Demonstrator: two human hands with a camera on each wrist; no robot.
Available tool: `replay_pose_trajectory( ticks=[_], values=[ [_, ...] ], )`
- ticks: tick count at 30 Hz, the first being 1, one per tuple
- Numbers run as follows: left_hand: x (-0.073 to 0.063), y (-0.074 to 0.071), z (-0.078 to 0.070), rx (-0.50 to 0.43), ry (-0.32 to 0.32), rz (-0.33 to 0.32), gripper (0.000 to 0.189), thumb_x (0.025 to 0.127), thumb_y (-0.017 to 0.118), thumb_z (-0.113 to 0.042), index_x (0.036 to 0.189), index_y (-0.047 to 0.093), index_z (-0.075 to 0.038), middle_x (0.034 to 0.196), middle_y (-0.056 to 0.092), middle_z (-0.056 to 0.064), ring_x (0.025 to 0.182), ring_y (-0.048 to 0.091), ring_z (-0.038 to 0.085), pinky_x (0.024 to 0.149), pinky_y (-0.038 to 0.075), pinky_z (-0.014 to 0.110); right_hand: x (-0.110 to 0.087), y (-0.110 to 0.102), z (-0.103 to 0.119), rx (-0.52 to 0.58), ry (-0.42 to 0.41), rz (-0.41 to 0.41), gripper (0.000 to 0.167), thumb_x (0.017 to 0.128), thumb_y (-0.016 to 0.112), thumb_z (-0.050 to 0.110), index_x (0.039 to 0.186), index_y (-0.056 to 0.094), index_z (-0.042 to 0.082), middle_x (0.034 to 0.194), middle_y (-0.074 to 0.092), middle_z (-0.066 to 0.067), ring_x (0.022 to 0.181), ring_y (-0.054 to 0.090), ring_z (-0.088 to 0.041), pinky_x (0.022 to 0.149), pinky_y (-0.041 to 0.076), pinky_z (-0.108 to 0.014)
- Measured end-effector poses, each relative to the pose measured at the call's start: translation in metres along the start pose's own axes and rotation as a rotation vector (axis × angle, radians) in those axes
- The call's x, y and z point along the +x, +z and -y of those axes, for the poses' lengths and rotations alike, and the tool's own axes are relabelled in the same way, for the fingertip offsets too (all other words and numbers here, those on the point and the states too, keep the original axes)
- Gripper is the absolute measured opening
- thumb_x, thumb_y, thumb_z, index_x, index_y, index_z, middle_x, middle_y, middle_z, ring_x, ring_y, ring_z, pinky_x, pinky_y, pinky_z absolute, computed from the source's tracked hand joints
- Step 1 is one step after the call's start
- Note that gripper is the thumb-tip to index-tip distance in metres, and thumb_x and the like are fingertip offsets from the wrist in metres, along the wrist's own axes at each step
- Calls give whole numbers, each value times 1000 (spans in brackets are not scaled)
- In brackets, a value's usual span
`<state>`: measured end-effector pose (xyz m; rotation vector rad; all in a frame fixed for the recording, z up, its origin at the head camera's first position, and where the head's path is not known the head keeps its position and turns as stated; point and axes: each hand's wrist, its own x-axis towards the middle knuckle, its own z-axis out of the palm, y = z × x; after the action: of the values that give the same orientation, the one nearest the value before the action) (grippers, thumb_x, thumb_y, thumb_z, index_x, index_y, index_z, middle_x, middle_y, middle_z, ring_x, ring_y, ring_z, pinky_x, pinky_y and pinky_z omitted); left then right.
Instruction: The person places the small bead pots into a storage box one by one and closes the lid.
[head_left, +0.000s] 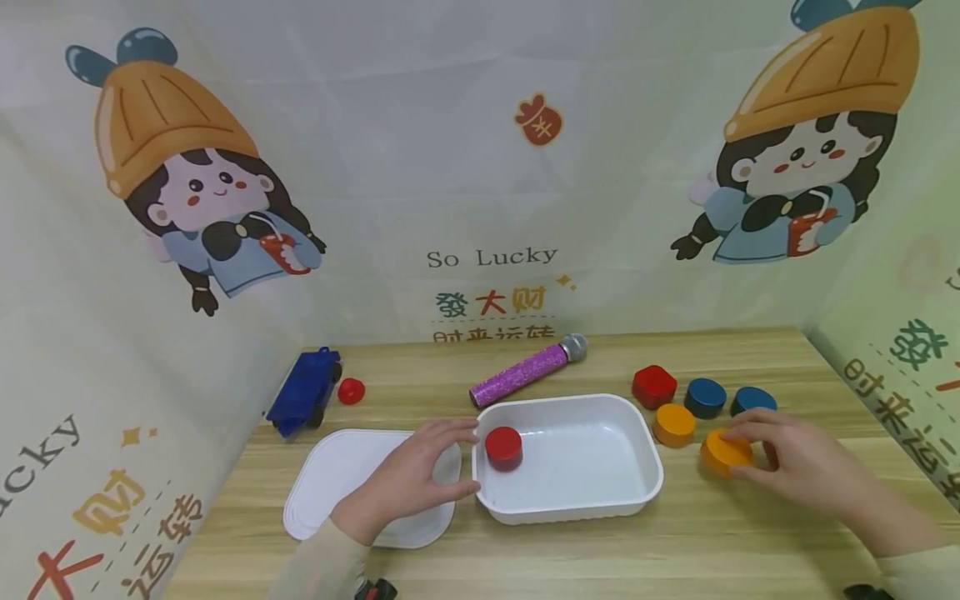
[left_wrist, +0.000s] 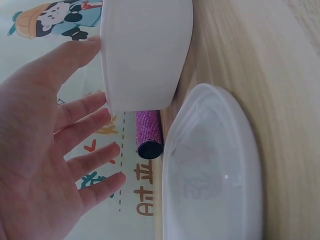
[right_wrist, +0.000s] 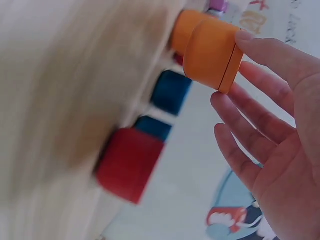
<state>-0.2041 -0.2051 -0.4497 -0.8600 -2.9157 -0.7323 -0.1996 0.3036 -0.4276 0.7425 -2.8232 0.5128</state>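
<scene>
My right hand (head_left: 806, 462) pinches an orange block (head_left: 726, 454), rounded and smooth, between thumb and fingertips. In the right wrist view the orange block (right_wrist: 212, 52) appears close over the table. My left hand (head_left: 412, 475), fingers spread and fairly straight, has its fingertips right at the left rim of a white plastic box (head_left: 570, 510). A red round block (head_left: 504, 450) sits inside that box, at its left end. Another orange block (head_left: 674, 426) stands between the box and my right hand, with a red block (head_left: 654, 387) and two blue blocks (head_left: 705, 398) behind it.
A white lid (head_left: 337, 483) lies left of the box, partly under my left forearm. Behind the box lies a purple glittery microphone (head_left: 525, 372). A blue toy car (head_left: 306, 390) and small red piece (head_left: 351, 391) are back left. Another red block (right_wrist: 131, 164) shows in the right wrist view.
</scene>
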Motion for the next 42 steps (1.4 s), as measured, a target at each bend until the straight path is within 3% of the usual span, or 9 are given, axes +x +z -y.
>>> replay_pose_trajectory(
  ticks=[1, 3, 7, 9, 18, 28, 42],
  values=[
    [0, 0, 0, -1, 0, 2, 60, 88, 78, -50, 137, 64, -18, 158, 51, 1, 146, 46, 30, 117, 43, 58, 1, -1, 3, 6, -7, -3, 35, 78, 90, 21, 110, 79, 12, 117, 72, -8, 66, 49, -1, 56, 46, -19],
    [1, 1, 0, 0, -1, 4, 60, 88, 78, -51, 137, 64, -18, 158, 51, 0, 146, 46, 29, 117, 43, 57, 5, -4, 11, 0, -23, -12, 35, 78, 90, 20, 110, 79, 12, 116, 72, -6, 71, 56, -3, 61, 54, -21],
    [1, 1, -1, 5, -1, 3, 60, 88, 78, -50, 137, 64, -18, 158, 51, 0, 146, 46, 29, 117, 43, 57, 13, -11, 30, -19, -28, -26, 35, 77, 92, 23, 109, 79, 15, 115, 72, -2, 95, 69, -20, 78, 64, -38],
    [1, 0, -1, 9, -1, 1, 60, 88, 78, -50, 137, 64, -18, 158, 51, 1, 146, 46, 30, 117, 43, 57, 18, -13, 40, -7, -24, -25, 36, 77, 92, 25, 110, 79, 15, 116, 72, -2, 99, 69, -24, 79, 65, -41],
    [-1, 0, -1, 14, -16, 4, 60, 88, 78, -50, 138, 64, -19, 158, 51, 0, 146, 47, 28, 117, 43, 55, 40, -8, 83, 50, -107, -10, 34, 79, 91, 26, 110, 79, 18, 119, 69, 2, 101, 68, -20, 79, 64, -32],
    [0, 2, 0, 2, -8, -3, 61, 89, 77, -50, 139, 63, -18, 158, 51, 1, 146, 47, 29, 117, 43, 56, 68, 21, 110, 92, -264, 50, 32, 82, 88, 24, 111, 78, 17, 117, 70, 2, 102, 68, -18, 87, 63, -35],
    [1, 1, -2, -16, -31, 7, 60, 89, 78, -49, 139, 63, -19, 158, 51, 2, 146, 46, 30, 117, 42, 59, 103, 69, 153, 163, -308, 224, 32, 86, 85, 30, 114, 79, 15, 117, 71, 3, 107, 66, -14, 100, 58, -34]
  ],
)
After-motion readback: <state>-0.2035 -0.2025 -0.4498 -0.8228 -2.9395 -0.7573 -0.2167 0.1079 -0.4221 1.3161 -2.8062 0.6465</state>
